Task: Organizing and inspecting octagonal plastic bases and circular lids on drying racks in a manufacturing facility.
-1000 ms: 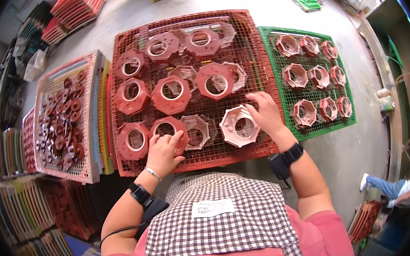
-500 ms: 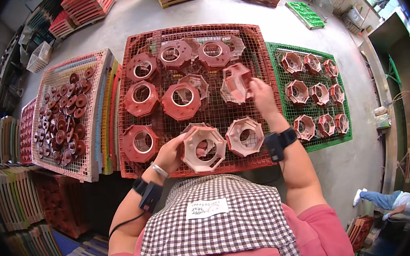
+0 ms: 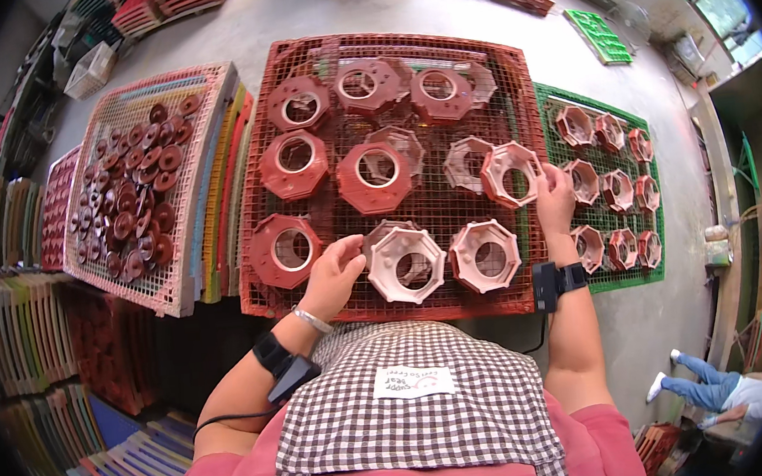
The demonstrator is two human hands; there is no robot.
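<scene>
In the head view, the right hand (image 3: 556, 198) pinches the rim of an octagonal piece (image 3: 495, 175) at three o'clock on the red mesh rack (image 3: 390, 43), partly covering the green rack (image 3: 619, 282). At seven, the left hand (image 3: 334, 277), fingers curled narrowly, is just beside a pale ring (image 3: 383, 267). Dark discs (image 3: 127, 221) crowd the pink rack (image 3: 130, 301) at nine.

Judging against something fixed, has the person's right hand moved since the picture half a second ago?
Yes. Against the red mesh rack, the right hand has moved rightward, to the rack's right edge, and slightly toward its near edge.
</scene>
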